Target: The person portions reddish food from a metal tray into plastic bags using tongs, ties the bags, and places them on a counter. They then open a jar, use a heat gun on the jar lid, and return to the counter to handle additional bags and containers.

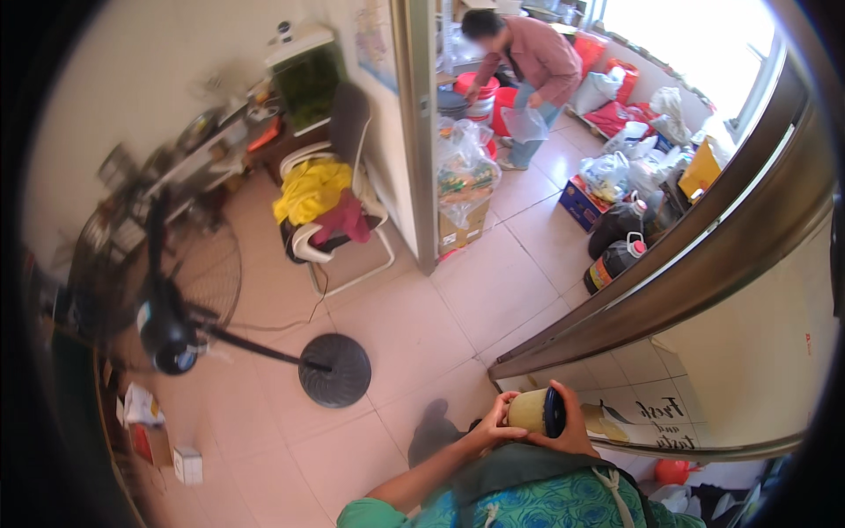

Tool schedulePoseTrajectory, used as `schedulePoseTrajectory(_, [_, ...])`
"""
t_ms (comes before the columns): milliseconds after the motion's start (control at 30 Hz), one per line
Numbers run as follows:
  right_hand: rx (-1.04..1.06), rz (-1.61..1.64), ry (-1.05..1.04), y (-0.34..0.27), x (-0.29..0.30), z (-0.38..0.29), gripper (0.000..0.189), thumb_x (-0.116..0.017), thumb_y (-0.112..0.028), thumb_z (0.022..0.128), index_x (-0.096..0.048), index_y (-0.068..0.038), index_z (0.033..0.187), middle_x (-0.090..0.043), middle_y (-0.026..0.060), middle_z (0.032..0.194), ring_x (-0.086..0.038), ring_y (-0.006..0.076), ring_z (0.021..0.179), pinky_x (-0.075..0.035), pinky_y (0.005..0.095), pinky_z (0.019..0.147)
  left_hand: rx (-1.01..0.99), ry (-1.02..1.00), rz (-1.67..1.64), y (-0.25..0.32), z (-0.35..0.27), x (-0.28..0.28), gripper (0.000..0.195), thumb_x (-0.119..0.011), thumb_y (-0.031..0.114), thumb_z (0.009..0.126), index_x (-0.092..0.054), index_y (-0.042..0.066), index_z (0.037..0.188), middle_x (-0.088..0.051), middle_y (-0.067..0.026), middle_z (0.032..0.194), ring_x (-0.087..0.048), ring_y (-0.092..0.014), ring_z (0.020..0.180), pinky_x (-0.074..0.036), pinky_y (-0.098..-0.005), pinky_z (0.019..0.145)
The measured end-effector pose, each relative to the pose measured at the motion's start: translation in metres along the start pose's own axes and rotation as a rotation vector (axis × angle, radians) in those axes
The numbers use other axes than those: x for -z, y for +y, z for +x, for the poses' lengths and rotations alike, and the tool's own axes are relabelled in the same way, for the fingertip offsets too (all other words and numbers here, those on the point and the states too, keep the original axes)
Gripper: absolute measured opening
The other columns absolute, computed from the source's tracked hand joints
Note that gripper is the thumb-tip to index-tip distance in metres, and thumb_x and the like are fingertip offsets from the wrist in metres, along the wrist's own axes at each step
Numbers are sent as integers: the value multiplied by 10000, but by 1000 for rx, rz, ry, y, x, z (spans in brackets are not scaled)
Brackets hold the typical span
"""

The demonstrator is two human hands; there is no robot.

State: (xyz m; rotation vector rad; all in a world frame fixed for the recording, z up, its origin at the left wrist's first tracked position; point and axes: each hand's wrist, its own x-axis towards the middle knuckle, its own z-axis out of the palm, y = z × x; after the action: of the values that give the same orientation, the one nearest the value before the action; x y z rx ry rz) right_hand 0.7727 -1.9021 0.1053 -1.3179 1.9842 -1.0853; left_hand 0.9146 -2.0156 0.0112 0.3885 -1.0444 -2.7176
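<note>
Between my two hands, close to my body at the bottom of the view, is a jar (527,412) with pale yellowish contents and a dark blue lid (553,412). It lies tilted on its side, lid towards the right. My left hand (496,417) grips the jar's base end. My right hand (573,422) is wrapped around the lid. The lid sits on the jar. Below the hands show a green patterned apron and a green sleeve.
A black pedestal fan (335,369) stands on the tiled floor at left, near a chair (310,247) with yellow cloth. Through the doorway a person (538,59) bends by red buckets (476,89). Bags, a carton (465,228) and large dark bottles (614,264) stand beyond the sliding door (660,310).
</note>
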Motion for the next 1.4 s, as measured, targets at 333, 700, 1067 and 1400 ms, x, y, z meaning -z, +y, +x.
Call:
schedulePoseTrajectory(333, [-70, 54, 144, -30, -43, 21, 969, -877, -245, 596, -359, -71, 1396, -429, 141, 1315, -439, 275, 1236, -339, 374, 1048, 211, -57, 69, 67, -12, 30, 825, -752, 123, 801, -183, 101, 1399, -411, -124, 1327, -460, -228, 1220, -415, -357, 1003])
schedulePoseTrajectory(700, [-438, 783, 360, -52, -40, 2, 897, -739, -104, 643, -332, -104, 1442, -492, 113, 1239, -498, 233, 1137, -393, 333, 1001, 288, -309, 246, 95, -14, 32, 779, -690, 76, 842, -197, 51, 1445, -404, -134, 1383, -516, -221, 1203, -450, -352, 982])
schedulePoseTrajectory(1067, [-414, 844, 427, -53, -34, -36, 890, -746, -180, 661, -329, -68, 1439, -460, 99, 1253, -449, 231, 1182, -345, 322, 1023, 195, -58, 655, 87, 11, 92, 284, -566, 260, 958, -666, -5, 980, -697, -58, 838, -649, -121, 737, -516, -253, 685])
schedulePoseTrajectory(1400, [-466, 920, 460, -57, -31, -35, 894, -725, -151, 612, -356, -63, 1421, -482, 100, 1210, -482, 237, 1153, -347, 317, 1017, 845, -391, 636, 33, -66, 223, 842, -524, 593, 888, -207, 104, 1495, -167, -87, 1559, -132, -199, 1434, -155, -357, 1141])
